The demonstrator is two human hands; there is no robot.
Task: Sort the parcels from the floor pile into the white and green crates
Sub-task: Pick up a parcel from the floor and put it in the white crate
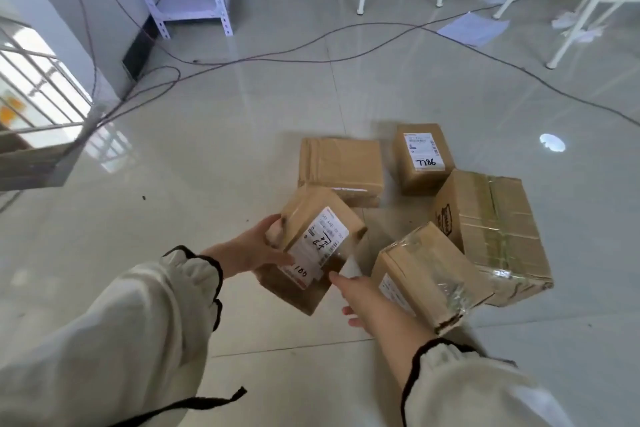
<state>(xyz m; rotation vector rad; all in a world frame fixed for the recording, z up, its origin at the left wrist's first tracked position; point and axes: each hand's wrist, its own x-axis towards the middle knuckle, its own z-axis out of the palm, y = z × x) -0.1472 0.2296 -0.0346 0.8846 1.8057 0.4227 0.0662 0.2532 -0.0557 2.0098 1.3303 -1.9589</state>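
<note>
Okay, four boxes [485, 229] lie on the floor [225, 156] right; parcel [301, 288] is held just left of them, left hand [251, 251] gripping its left side, right hand [363, 298] straight-fingered at its near corner, so cup underneath, then read label [320, 237].

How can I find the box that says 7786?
On the shiny floor, find the big taped box. Just behind it, right of the flat box, sits a small box. Its top has a white label with 7786 handwritten in black; its neighbours' tops have none.
</note>
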